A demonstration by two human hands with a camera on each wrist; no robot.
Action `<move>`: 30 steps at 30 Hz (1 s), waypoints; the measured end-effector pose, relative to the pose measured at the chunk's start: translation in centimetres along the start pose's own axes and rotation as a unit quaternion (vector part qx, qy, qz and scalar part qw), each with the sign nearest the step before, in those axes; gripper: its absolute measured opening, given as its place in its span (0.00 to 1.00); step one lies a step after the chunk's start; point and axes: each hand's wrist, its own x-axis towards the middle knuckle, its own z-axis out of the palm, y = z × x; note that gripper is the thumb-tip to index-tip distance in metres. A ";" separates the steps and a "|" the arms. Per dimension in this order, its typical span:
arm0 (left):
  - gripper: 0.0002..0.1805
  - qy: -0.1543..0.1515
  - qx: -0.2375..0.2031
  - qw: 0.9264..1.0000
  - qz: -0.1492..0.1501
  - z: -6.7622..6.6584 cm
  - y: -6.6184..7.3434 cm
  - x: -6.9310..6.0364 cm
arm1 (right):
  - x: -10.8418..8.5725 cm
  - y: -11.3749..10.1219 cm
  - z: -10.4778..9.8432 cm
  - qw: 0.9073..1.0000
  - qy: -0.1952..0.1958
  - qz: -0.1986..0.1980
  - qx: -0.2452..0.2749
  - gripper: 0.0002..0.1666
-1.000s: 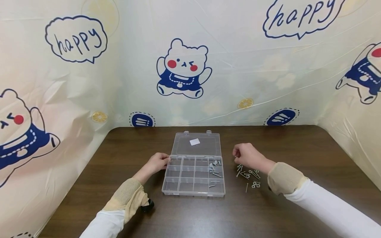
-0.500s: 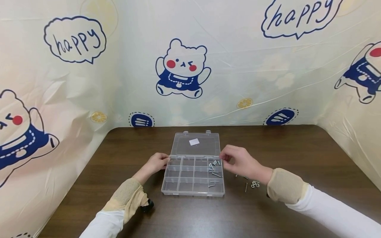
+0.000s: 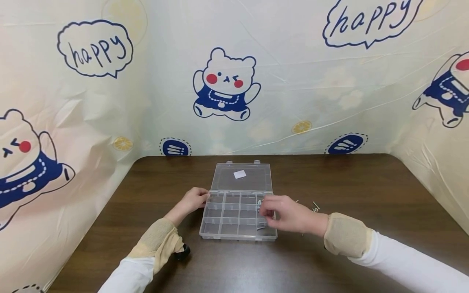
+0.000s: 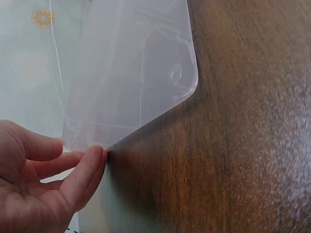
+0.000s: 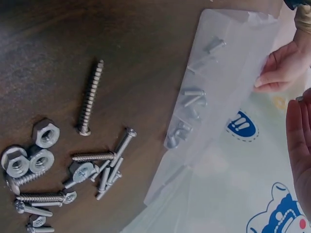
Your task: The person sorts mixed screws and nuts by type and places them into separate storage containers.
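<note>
A clear plastic compartment box (image 3: 229,231) lies on the table with its lid (image 3: 253,181) laid back. My left hand (image 3: 194,199) holds the box's left side near the hinge, thumb and fingers at the corner in the left wrist view (image 4: 53,179). Over the right column of compartments is my right hand (image 3: 287,213), its fingertips pinched together. A sliver of metal (image 5: 299,98) shows at those fingertips in the right wrist view; its kind is hidden. Several screws and bolts lie in the right column, including a screw (image 3: 261,228) in the front compartment.
Right of the box is a loose pile of hardware, partly behind my right hand: hex nuts (image 5: 46,133), a single long screw (image 5: 91,97) and several bolts (image 5: 124,141). A white paper slip (image 3: 239,174) is at the lid. A printed cloth (image 3: 293,89) hangs behind the table (image 3: 165,175).
My right hand has moved left from above the loose hardware, past the box's right edge, then forward over the right column toward me. My left hand stays at the box's left side.
</note>
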 end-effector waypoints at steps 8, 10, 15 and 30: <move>0.16 0.000 0.005 1.000 -0.002 0.0 0.1 0.1 | -0.1 -0.1 0.0 0.998 -0.053 -0.020 -0.013 0.12; 0.16 0.001 0.006 1.000 -0.002 0.0 0.0 0.1 | -0.1 -0.1 -0.2 0.998 -0.062 -0.021 -0.025 0.12; 0.16 0.001 0.006 1.000 -0.001 0.0 -0.1 0.1 | 0.1 -0.2 -0.9 0.995 -0.070 -0.021 -0.064 0.11; 0.16 0.003 0.006 1.000 0.001 0.0 -0.2 0.3 | 0.3 0.8 -4.4 0.985 -0.101 0.012 -0.142 0.13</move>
